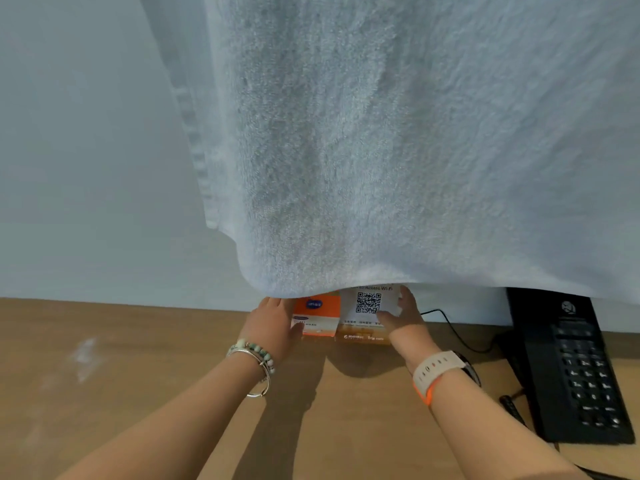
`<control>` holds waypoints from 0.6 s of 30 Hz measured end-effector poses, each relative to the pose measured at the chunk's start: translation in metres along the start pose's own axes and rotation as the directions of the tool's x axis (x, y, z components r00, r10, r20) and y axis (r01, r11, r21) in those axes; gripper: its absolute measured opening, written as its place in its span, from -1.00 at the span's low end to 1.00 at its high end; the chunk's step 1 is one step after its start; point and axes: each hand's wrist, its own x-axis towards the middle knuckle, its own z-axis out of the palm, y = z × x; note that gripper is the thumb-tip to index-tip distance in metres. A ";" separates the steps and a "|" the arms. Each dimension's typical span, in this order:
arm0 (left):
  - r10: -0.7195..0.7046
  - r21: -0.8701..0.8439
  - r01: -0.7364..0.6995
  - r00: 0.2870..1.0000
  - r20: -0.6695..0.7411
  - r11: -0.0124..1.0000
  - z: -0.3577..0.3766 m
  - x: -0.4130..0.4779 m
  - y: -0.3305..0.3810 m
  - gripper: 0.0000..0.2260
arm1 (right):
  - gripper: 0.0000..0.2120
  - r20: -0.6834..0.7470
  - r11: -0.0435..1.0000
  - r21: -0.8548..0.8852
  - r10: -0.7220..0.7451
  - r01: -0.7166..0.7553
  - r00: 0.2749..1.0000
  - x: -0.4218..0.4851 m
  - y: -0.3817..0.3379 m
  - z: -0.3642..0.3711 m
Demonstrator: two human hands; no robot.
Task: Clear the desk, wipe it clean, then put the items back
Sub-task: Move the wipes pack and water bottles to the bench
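left wrist: beaded bracelet [254, 353], silver bangle [262, 388] | right wrist: pale-strap watch [438, 370], orange band [428, 393]

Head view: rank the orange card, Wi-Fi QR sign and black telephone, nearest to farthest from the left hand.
1. orange card, held in the left hand.
2. Wi-Fi QR sign, just right of it.
3. black telephone, far right.

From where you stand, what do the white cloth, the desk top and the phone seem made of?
The white cloth looks like cotton terry: fuzzy pile, woven band near one edge. The desk top looks like wood or laminate, matte brown. The phone seems hard black plastic, slightly shiny.
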 end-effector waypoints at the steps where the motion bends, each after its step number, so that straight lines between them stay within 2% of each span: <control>1: -0.001 -0.017 0.001 1.000 -0.007 1.000 -0.001 -0.003 0.000 -0.59 | -0.41 -0.027 1.000 -0.003 -0.013 0.013 1.000 -0.001 0.003 0.000; 3: -0.004 -0.041 0.002 0.999 -0.035 0.999 -0.003 -0.008 0.001 -0.65 | -0.55 -0.082 1.000 0.006 -0.027 0.028 0.996 -0.004 0.008 -0.002; 6: -0.021 -0.086 0.015 0.997 -0.073 0.996 -0.005 -0.017 0.001 -0.65 | -0.93 -0.105 0.996 0.069 -0.049 0.056 0.993 -0.017 0.012 -0.003; 12: -0.080 -0.193 0.029 0.961 -0.265 0.981 -0.012 -0.050 -0.006 -0.61 | -0.87 -0.085 0.960 0.242 -0.126 0.143 0.988 -0.059 0.019 -0.014; 18: -0.138 -0.269 0.059 0.948 -0.287 0.961 -0.030 -0.094 -0.035 -0.62 | -0.86 -0.001 0.953 0.226 -0.206 0.201 0.979 -0.096 0.020 0.001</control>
